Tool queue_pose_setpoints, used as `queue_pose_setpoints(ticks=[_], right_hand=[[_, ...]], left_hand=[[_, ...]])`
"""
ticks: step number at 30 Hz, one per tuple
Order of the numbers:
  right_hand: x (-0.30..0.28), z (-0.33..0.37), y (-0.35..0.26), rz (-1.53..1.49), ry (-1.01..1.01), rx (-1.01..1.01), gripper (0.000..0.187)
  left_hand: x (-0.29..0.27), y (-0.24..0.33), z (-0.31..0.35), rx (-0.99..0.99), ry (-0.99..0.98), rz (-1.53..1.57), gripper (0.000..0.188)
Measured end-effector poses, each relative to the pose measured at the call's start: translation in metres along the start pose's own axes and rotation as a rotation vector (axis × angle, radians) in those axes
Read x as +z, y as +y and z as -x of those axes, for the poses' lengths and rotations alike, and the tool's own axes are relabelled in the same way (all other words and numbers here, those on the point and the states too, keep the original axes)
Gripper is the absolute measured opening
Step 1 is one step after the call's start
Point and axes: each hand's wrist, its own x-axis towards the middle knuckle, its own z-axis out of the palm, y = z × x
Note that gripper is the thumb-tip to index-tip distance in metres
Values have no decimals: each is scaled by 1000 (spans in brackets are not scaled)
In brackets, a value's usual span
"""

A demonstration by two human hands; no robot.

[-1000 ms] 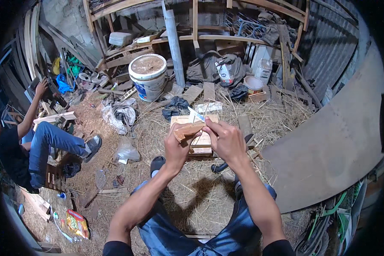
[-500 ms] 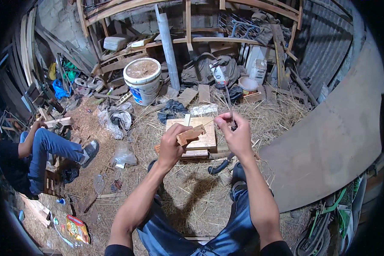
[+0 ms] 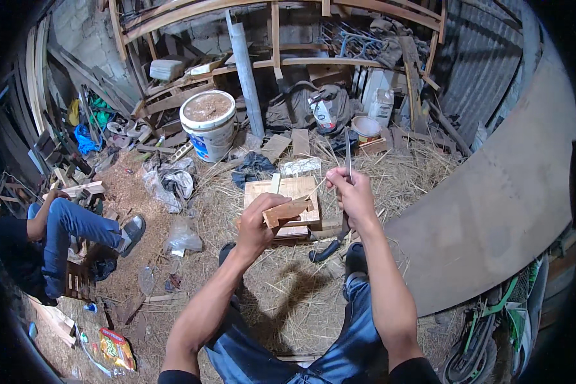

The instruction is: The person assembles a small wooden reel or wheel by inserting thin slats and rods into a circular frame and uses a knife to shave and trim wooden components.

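Observation:
My left hand (image 3: 256, 225) is closed round a notched reddish-brown wooden piece (image 3: 288, 212), held up over a wooden block (image 3: 272, 189) on the ground. Opposite it, my right hand (image 3: 355, 200) curls round the blade of a long knife (image 3: 348, 153). The blade points up and away, and its curved black handle hangs below my palm, above the straw. From my right thumb and fingertips a thin pale strip (image 3: 315, 189) slants toward the wooden piece. My fingers hide the middle of the blade.
At the left a person (image 3: 57, 224) sits with a hand on a piece of wood. A white bucket of sawdust (image 3: 209, 131) stands beyond the block. A large curved sheet (image 3: 486, 192) leans at the right, above a bike (image 3: 486, 329). Straw and shavings cover the ground.
The knife blade has swung to the right and stands more upright. My left hand has turned the wooden piece slightly, and my right hand has risen a little.

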Motion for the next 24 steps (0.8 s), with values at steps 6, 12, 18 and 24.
queue_pose_setpoints(ticks=[6, 12, 18, 24], right_hand=[[22, 24, -19, 352, 98, -516, 12], [26, 34, -19, 560, 132, -613, 12], [17, 15, -2, 614, 105, -389, 23], [35, 33, -11, 575, -72, -320, 30]], left_hand=[[-4, -3, -1, -160, 10, 37, 24], [-7, -17, 0, -202, 65, 37, 22], [-11, -15, -3, -209, 46, 79, 24], [-12, -19, 2, -180, 103, 101, 24]])
